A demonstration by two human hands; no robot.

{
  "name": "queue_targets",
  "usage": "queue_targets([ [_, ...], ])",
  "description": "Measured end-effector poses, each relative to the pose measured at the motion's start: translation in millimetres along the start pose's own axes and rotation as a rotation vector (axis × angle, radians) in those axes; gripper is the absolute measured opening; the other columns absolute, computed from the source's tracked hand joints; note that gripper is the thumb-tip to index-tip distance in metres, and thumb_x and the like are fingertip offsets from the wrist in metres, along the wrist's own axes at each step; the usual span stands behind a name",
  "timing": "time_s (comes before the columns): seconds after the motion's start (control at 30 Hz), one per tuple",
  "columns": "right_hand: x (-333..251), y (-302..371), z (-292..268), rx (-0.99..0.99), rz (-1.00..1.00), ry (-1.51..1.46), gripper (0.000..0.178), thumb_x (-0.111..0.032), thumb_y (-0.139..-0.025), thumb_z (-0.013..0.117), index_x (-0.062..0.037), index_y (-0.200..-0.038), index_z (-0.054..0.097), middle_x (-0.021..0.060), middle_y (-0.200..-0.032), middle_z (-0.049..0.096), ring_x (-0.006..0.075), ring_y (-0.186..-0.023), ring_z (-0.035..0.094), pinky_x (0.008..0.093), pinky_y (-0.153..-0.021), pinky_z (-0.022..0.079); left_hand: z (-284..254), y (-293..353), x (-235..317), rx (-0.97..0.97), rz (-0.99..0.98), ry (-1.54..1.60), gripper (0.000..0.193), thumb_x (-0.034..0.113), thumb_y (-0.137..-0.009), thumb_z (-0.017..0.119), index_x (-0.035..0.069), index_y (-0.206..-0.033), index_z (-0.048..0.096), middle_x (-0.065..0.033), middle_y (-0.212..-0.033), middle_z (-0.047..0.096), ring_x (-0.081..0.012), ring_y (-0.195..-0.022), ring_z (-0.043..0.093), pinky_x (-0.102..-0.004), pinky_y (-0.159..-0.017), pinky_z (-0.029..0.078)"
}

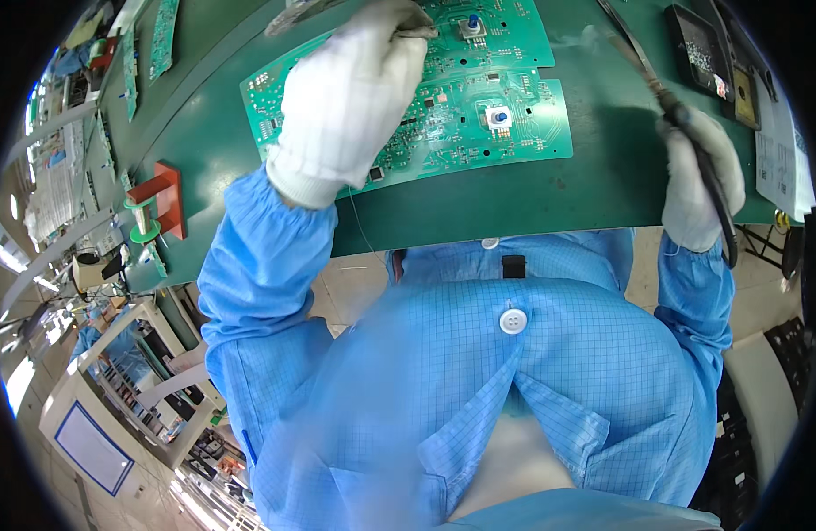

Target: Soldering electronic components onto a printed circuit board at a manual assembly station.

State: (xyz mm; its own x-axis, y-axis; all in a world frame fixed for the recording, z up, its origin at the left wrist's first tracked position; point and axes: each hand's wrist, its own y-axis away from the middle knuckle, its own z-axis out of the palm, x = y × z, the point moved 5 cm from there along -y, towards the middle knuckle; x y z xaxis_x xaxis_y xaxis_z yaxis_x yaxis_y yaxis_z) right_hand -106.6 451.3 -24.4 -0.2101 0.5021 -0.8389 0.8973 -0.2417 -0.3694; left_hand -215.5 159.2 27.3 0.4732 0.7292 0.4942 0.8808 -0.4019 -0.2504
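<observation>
My left hand (355, 102), in a white knit glove, reaches over the green circuit boards. Its fingers are pinched together near the upper board (514, 35); what they hold is hidden. A thin wire (361, 217) hangs below the glove's cuff. The lower board (532, 106) lies partly under this hand and carries a white part with a blue knob (499, 118). To the right, my gloved right hand (704, 177) is closed round a black-handled soldering iron (676, 111). Its metal end points up and left, off the boards, and looks blurred.
A red stand (167, 196) with a green-rimmed wire spool (142, 221) stands at the left table edge. More circuit boards (163, 35) lie at upper left. A black tray of small parts (698, 53) sits at upper right, near white paper (779, 159).
</observation>
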Motion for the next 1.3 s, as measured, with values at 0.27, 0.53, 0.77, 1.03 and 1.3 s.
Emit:
queue_targets([
  [0.27,33,-6,-35,0.256,-0.101,0.236,0.029,-0.001,-0.092,0.068,0.0081,-0.118,0.06,0.0191,-0.109,0.069,0.022,-0.099,0.07,0.0288,-0.087,0.059,6,37,-4,-0.314,-0.411,0.415,0.022,0.021,-0.095,0.061,0.0,-0.1,0.069,-0.0066,-0.081,0.067,-0.0101,-0.062,0.058,-0.0261,-0.059,0.047],
  [0.53,-14,46,33,0.151,0.256,-0.278,0.025,0.008,-0.085,0.066,-0.0003,-0.108,0.06,0.0111,-0.098,0.065,0.0116,-0.079,0.06,0.0249,-0.074,0.05,-45,24,21,0.083,-0.141,0.512,0.024,0.01,-0.101,0.05,-0.002,-0.118,0.062,-0.0075,-0.09,0.065,-0.0039,-0.051,0.037,-0.0181,-0.047,0.03],
  [0.77,-27,47,58,-0.011,-0.298,-0.147,0.031,0.012,-0.074,0.07,0.0019,-0.102,0.063,0.0163,-0.095,0.066,0.025,-0.076,0.066,0.0319,-0.069,0.054,4,0,11,-0.178,-0.053,0.062,0.02,0.016,-0.09,0.061,0.0,-0.1,0.067,-0.0115,-0.088,0.066,-0.02,-0.075,0.062,-0.0316,-0.07,0.049],
  [1.03,-42,49,58,0.065,-0.625,0.184,0.025,0.005,-0.074,0.076,-0.0008,-0.096,0.067,0.0112,-0.093,0.07,0.0264,-0.075,0.07,0.0346,-0.065,0.059,20,-20,40,0.053,0.545,0.017,0.012,0.014,-0.085,0.064,0.004,-0.093,0.064,-0.0143,-0.083,0.062,-0.0335,-0.075,0.062,-0.0394,-0.065,0.05],
  [1.3,-35,47,59,0.007,-0.476,0.059,0.024,0.003,-0.072,0.077,0.0,-0.094,0.067,0.0115,-0.088,0.07,0.0265,-0.073,0.07,0.0348,-0.065,0.059,18,-13,40,-0.133,0.419,-0.244,0.015,0.011,-0.078,0.068,0.004,-0.088,0.059,-0.0177,-0.081,0.057,-0.0353,-0.073,0.06,-0.042,-0.065,0.05],
])
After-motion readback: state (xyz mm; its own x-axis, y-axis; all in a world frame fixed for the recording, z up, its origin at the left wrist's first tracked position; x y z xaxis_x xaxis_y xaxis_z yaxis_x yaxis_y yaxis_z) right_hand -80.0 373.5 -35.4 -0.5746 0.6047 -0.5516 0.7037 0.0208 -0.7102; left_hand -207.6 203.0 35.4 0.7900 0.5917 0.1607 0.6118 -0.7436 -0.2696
